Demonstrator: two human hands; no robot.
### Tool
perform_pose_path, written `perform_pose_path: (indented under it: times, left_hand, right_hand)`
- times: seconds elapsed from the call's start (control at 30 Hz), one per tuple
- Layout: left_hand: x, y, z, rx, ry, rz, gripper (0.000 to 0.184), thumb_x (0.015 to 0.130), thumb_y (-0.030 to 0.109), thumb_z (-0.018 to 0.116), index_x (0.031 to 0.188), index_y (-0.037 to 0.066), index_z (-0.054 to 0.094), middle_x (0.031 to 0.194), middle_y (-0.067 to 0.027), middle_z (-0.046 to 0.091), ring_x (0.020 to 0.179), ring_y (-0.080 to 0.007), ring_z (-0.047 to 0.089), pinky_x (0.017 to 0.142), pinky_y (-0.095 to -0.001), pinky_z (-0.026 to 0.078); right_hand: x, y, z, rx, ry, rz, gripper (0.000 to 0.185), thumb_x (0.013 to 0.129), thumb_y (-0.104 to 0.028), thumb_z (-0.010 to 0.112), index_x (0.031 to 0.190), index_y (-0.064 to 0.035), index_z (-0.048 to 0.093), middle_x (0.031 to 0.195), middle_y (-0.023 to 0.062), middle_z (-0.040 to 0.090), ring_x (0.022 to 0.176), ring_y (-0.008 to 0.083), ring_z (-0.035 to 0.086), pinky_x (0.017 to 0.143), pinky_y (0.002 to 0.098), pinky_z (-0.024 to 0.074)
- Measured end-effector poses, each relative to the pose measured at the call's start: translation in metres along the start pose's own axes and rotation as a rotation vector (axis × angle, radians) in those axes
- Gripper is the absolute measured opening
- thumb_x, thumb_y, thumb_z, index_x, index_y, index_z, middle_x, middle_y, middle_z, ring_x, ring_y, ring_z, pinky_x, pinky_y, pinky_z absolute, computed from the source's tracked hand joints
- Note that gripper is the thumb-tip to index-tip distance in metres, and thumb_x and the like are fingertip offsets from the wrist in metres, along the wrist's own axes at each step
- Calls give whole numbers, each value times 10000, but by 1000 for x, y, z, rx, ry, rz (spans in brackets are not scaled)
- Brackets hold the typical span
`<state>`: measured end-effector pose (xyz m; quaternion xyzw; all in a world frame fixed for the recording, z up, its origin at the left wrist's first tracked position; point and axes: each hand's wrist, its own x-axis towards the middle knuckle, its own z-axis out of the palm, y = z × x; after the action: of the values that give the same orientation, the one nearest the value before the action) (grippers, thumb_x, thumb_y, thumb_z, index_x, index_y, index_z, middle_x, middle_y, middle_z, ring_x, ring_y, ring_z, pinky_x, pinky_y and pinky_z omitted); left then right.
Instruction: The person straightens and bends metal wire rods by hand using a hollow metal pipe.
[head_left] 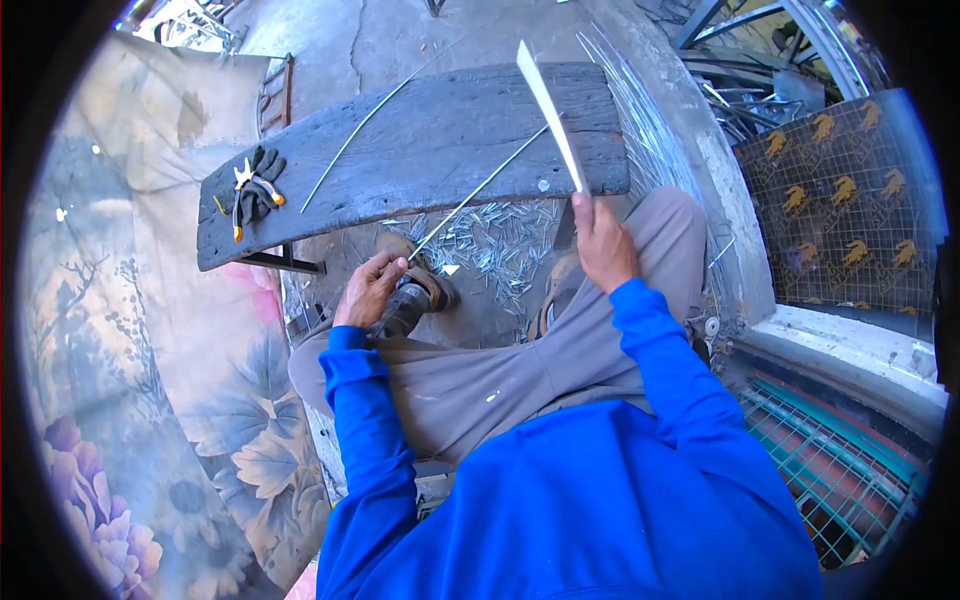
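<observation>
My left hand [370,288] is closed, fingers pinching the near end of a thin straight rod [480,187]. The rod slants up and right, its far part lying over the dark wooden bench [440,120]. My right hand [603,243] is wrapped round the lower end of a long, flat, pale blade [548,105] that points up and away above the bench's right part. Whether it has a separate handle is hidden by my fingers. A second thin rod [352,135] rests on the bench. At the bench's left end, orange-handled pliers [243,190] lie with a dark glove [262,178].
Many small cut slivers [490,245] litter the floor between my feet and the bench. Long thin strips [640,110] lie beyond the bench's right end. A floral sheet [170,330] covers the left side; a patterned board [840,200] and green wire grid [830,460] stand right.
</observation>
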<state>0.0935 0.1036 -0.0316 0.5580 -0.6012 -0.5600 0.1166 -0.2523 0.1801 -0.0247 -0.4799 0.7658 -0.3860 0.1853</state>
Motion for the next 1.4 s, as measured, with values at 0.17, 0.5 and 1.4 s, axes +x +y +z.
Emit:
perform_pose_path:
  times: [0.17, 0.5, 1.4]
  left_hand:
    - [0, -8, -2, 22, 4, -10, 359, 987, 365, 581, 1058, 20, 649, 765, 1, 515, 726, -101, 435, 663, -279, 388]
    - [-3, 0, -1, 23, 27, 8, 369, 992, 375, 573, 1058, 22, 655, 799, -17, 573, 734, -118, 466, 678, -295, 409]
    - [43, 51, 72, 190, 164, 177, 347, 1015, 340, 504, 1039, 18, 633, 844, -167, 661, 804, -313, 636, 739, -406, 472]
  right_hand:
    - [5, -10, -3, -43, -124, 133, 550, 1015, -536, 347, 894, -41, 556, 866, 310, 644, 846, 535, 583, 742, 612, 426]
    - [-3, 4, 3, -77, -68, 205, 638, 1008, -563, 336, 916, 0, 622, 922, 287, 660, 935, 497, 595, 826, 570, 432]
    - [-29, -18, -11, 118, -128, 74, 550, 1011, -550, 370, 937, -41, 563, 782, 242, 641, 767, 480, 603, 684, 545, 447]
